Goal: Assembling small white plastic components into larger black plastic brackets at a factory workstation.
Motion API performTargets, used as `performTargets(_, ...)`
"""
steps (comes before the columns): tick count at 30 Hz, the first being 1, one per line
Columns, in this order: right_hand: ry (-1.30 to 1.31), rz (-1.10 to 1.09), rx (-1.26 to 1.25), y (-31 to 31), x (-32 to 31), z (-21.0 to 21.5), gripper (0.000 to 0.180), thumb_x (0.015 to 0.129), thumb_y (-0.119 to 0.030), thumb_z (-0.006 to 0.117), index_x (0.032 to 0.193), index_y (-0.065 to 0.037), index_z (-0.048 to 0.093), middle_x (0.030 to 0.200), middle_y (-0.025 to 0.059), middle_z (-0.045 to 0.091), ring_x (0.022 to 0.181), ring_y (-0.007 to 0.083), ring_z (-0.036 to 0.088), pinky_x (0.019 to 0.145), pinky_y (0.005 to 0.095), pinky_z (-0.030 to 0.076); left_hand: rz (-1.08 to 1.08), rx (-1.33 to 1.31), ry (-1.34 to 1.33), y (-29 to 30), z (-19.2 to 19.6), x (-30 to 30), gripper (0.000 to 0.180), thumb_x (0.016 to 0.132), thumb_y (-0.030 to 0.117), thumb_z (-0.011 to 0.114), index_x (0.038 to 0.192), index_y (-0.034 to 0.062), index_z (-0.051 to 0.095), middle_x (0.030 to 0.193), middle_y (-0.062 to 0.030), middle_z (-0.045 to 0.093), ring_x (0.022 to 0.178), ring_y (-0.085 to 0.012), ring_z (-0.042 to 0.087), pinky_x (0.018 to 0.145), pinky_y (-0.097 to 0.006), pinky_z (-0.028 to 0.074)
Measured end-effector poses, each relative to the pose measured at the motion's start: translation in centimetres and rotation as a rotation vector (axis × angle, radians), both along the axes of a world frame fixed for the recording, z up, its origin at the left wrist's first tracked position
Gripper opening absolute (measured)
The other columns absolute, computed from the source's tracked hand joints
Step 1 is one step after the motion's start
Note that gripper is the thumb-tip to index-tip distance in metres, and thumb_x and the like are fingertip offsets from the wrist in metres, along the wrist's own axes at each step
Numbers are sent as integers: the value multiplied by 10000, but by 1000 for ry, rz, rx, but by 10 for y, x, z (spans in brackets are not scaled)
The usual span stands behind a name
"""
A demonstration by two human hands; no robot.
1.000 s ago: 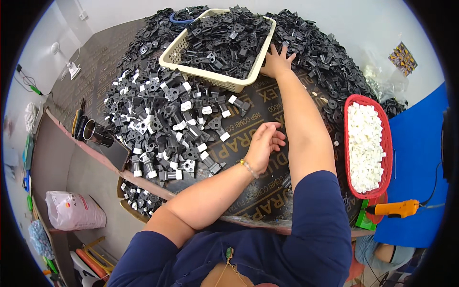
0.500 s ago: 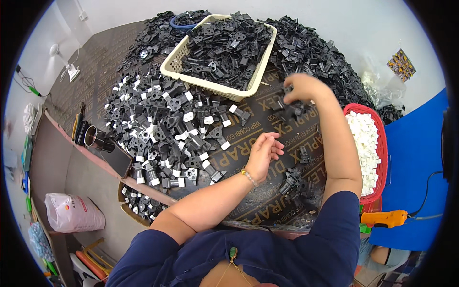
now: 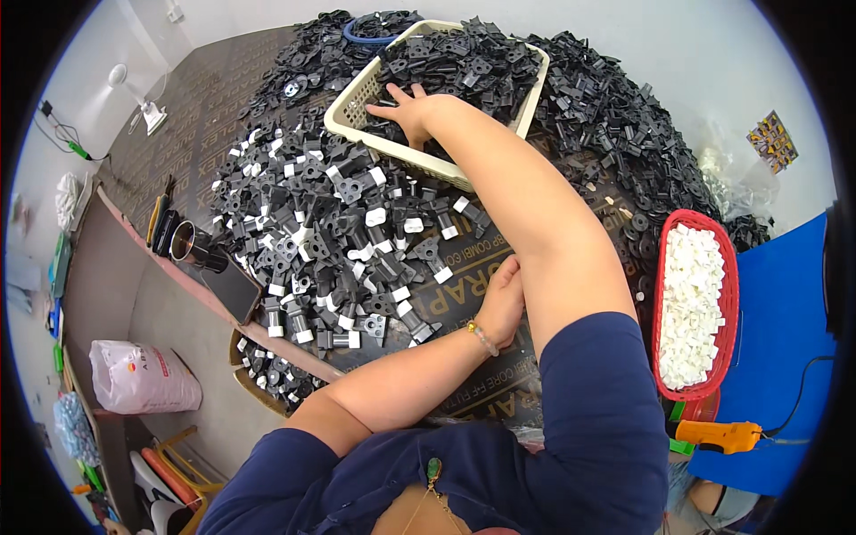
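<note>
White-capped parts [image 3: 330, 239] lie heaped, presumably kept apart from plain black parts [image 3: 486, 67] in the cream basket [image 3: 355, 100]. Your right hand [image 3: 415, 116] spreads its fingers there, gripping nothing visible. Your left hand [image 3: 501, 308] sits partly behind your right forearm [image 3: 499, 174]; grip undeterminable. The red basket [image 3: 731, 299] contains loose white pieces [image 3: 691, 308].

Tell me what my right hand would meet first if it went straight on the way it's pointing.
Your right hand would probably meet the cream basket's left wall first, just past its spread fingers. Depth is unclear; it might pass above toward the black parts outside.
</note>
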State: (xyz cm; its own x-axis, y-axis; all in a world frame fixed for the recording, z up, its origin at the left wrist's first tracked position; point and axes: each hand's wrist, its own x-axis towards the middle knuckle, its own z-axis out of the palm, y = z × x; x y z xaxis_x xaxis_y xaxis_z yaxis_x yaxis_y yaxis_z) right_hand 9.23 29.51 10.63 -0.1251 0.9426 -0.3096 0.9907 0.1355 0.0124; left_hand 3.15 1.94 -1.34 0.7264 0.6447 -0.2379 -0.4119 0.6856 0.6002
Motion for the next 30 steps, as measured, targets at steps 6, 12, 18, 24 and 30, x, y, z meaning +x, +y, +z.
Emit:
performTargets(6, -179, 23, -114, 6, -1, -1, 1216, 584, -179, 935, 1546, -465, 247, 1660, 140, 99, 1473, 481, 179, 1135, 568, 375, -44, 58, 45, 2, 0, -3, 215, 1042, 216, 494, 1185, 79, 579, 948, 4, 653, 807, -66, 589, 726, -230, 457)
performTargets(12, -17, 37, 69, 1, 13, -35, 846, 773, -194, 767, 1511, -355, 386, 1655, 131, 143, 1450, 508, 211, 1139, 567, 365, -15, 83, 6, 1, -4, 2, 227, 1035, 223, 501, 1174, 60, 576, 929, 5, 646, 791, -77, 576, 725, -232, 452)
performTargets(18, -40, 113, 88, 4, 15, -38, 821, 779, -159, 743, 1491, -406, 416, 1653, 112, 168, 1450, 508, 208, 1173, 557, 327, -32, 86, 28, 3, -4, 0, 210, 1032, 218, 503, 1157, 67, 580, 934, 11, 647, 784, -70, 571, 727, -235, 452)
performTargets(24, -91, 132, 139, 2, 16, -37, 747, 821, -105, 679, 1479, -378, 456, 1641, 107, 202, 1446, 501, 225, 1157, 540, 363, -33, 46, -24, -1, -6, 4, 200, 1032, 206, 499, 1151, 67, 581, 940, 10, 650, 782, -75, 574, 728, -243, 456)
performTargets(30, -71, 65, 88, -6, 5, -31, 758, 815, -70, 682, 1477, -366, 462, 1595, 100, 271, 1450, 491, 236, 1142, 546, 382, -39, 45, -26, -2, -6, 3, 204, 1031, 211, 505, 1150, 64, 583, 946, 13, 655, 790, -74, 587, 725, -242, 460)
